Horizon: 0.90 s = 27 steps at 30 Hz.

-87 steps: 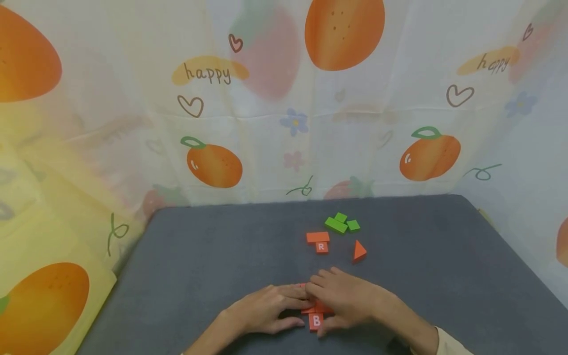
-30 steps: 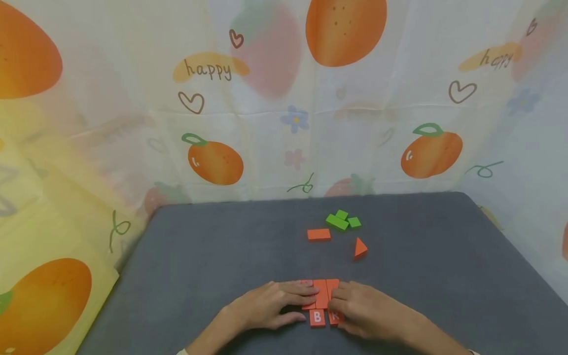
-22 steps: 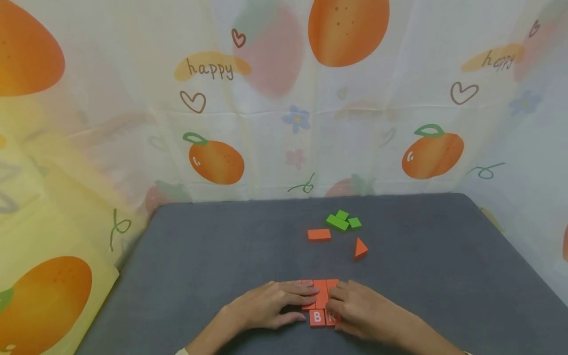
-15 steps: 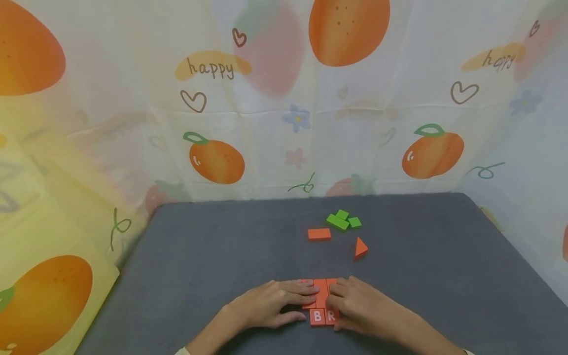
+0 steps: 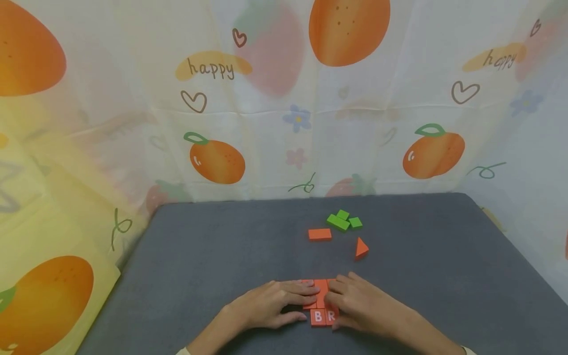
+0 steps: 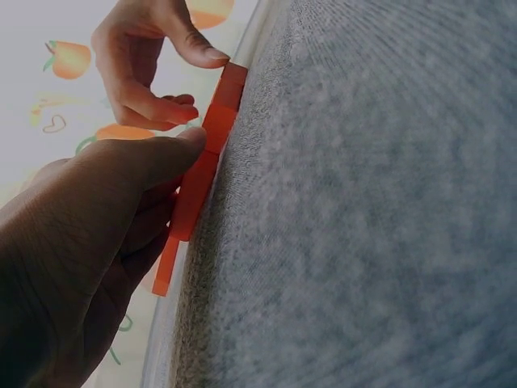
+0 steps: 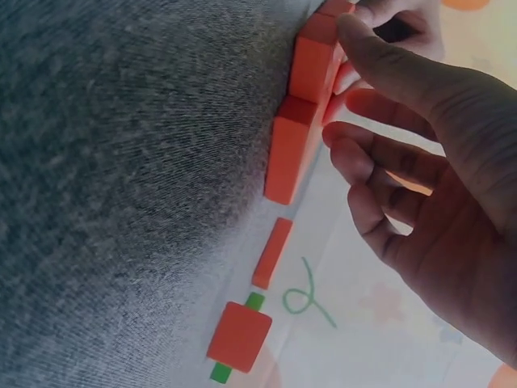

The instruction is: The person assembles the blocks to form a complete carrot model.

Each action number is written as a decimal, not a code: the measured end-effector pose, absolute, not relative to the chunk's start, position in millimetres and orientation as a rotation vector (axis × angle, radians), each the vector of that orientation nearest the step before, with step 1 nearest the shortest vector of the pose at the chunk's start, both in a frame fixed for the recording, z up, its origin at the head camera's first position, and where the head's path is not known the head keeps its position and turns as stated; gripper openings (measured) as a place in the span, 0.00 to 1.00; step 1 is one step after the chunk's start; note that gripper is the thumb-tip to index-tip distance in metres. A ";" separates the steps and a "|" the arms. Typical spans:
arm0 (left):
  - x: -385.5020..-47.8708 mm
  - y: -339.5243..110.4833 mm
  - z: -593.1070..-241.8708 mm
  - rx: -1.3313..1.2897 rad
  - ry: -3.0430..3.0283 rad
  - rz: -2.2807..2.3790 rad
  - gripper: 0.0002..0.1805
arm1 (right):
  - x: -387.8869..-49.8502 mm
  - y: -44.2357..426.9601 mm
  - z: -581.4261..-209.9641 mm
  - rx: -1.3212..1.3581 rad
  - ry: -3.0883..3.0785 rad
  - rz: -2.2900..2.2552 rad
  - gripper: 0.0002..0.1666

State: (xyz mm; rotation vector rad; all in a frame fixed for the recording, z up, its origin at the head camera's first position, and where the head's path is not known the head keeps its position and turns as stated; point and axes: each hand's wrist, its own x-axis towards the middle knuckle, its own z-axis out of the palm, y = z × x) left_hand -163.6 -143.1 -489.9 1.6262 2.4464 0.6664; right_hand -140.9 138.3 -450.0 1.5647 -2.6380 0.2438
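Observation:
Several orange-red blocks [image 5: 321,291] lie side by side in a row, with a "B" tile [image 5: 317,317] and an "R" tile [image 5: 331,316] touching below them. My left hand [image 5: 275,303] rests its extended fingers over the left blocks, with its thumb beside the B tile. On the other side, my right hand [image 5: 368,305] touches the right end, its fingers loosely bent over the blocks and its thumb by the R tile. In the right wrist view that thumb meets a block's edge [image 7: 313,61], apart from the fingers. Both hands cover parts of the blocks.
Farther back on the grey table [image 5: 213,246] lie an orange rectangular block [image 5: 320,234], an orange triangular block [image 5: 361,249] and a cluster of green blocks [image 5: 338,222]. A fruit-printed curtain [image 5: 266,123] hangs behind the table.
The R tile has come from beside the back orange rectangle to the B tile's right side, closing the small gap there. My right hand has moved right, then slightly left; the left has barely moved.

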 end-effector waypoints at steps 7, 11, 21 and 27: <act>-163.7 -143.3 -490.6 1.645 2.438 0.689 0.26 | -138.7 131.2 -448.9 1.521 -2.663 0.211 0.22; -163.7 -143.2 -490.9 1.627 2.438 0.675 0.25 | -136.7 128.2 -451.9 1.498 -2.692 0.199 0.31; -161.9 -142.7 -489.8 1.590 2.474 0.616 0.24 | -134.9 124.6 -457.3 1.498 -2.712 0.159 0.37; -162.5 -143.0 -490.7 1.598 2.465 0.627 0.24 | -135.5 125.5 -458.7 1.494 -2.731 0.188 0.38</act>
